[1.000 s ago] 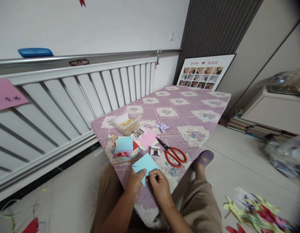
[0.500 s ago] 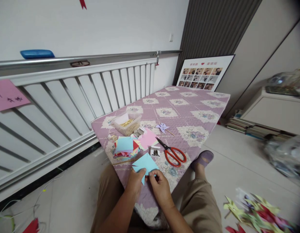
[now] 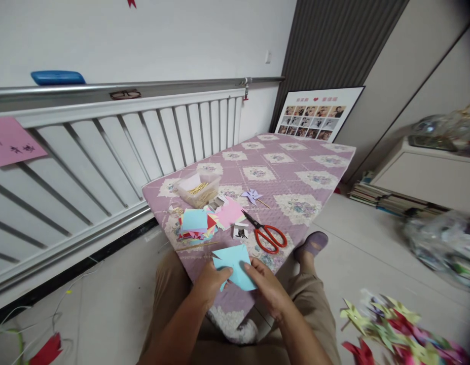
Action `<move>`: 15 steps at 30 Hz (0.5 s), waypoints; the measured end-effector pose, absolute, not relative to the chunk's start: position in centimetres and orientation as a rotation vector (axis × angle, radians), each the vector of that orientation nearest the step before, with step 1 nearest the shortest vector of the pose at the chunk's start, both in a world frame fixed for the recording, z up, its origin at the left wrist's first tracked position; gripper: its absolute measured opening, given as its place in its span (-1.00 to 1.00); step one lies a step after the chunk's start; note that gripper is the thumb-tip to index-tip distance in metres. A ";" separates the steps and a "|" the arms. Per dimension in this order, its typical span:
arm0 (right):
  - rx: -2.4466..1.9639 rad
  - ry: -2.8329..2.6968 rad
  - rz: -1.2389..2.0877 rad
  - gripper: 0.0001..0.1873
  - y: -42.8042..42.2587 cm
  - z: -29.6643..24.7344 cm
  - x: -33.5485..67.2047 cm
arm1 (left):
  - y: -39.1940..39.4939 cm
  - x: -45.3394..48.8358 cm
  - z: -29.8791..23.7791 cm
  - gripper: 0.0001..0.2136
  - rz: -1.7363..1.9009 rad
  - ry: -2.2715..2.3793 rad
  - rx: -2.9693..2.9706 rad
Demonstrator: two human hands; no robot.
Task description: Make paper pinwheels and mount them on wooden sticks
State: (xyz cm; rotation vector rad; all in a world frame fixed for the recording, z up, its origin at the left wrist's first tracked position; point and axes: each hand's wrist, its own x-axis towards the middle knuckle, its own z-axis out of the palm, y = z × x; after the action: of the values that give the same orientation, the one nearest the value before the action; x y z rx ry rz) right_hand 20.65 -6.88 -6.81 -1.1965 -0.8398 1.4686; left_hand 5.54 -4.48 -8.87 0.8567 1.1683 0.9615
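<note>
- Blue paper, a light sheet with notched edges, is held just over the near corner of the bed, which has a purple quilted cover with flower squares.
- Left hand pinches the sheet's near left edge, with the thumb on top and the fingers curled beneath.
- Right hand grips the near right side of the sheet, its fingers laid over the paper. How the thumb sits underneath cannot be seen.
- Red-handled scissors lie on the cover just beyond the sheet, to its right, with the blades closed and pointing away.
- A thin wooden stick lies flat to the left of the sheet, in front of a loose stack of coloured paper squares.
- A pink sheet rests beside that stack, and a small black-and-white card sits between it and the scissors.
- Farther back stand a clear plastic box holding sticks and a small lilac pinwheel.
- A foot in a purple slipper rests on the floor at the bed's right edge.
- Finished pinwheels in yellow, red and pink lie in a heap on the floor at the lower right.
- A photo board leans against the far wall.
</note>
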 end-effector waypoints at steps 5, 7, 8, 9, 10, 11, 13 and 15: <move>-1.166 -0.828 1.574 -0.67 -7.8 -5.8 19.5 | -4.7 4.7 -6.7 -0.94 0.913 1.204 1.135; -1.176 -0.818 1.566 -0.69 -8.0 -5.9 19.4 | -4.7 4.5 -6.0 -0.90 0.941 1.191 1.181; -1.181 -0.814 1.560 -0.70 -8.0 -6.0 19.3 | -4.6 4.4 -5.7 -0.89 0.951 1.184 1.188; -1.185 -0.813 1.553 -0.71 -8.1 -6.0 19.3 | -4.6 4.4 -5.6 -0.88 0.952 1.184 1.196; -1.189 -0.812 1.544 -0.72 -8.1 -6.0 19.3 | -4.6 4.3 -5.5 -0.88 0.944 1.190 1.206; -1.194 -0.811 1.535 -0.73 -8.1 -6.0 19.2 | -4.5 4.3 -5.6 -0.88 0.930 1.198 1.218; -1.203 -0.809 1.517 -0.74 -8.1 -5.9 19.2 | -4.4 4.3 -5.7 -0.88 0.911 1.225 1.242; -1.210 -0.807 1.504 -0.75 -8.2 -5.7 19.1 | -4.4 4.3 -5.7 -0.88 0.921 1.240 1.238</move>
State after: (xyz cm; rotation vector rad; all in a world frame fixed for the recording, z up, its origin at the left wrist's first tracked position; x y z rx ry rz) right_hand 19.10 -8.18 -5.74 -1.2098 -0.8069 1.5040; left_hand 4.30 -4.39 -5.75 1.2382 1.2398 0.9213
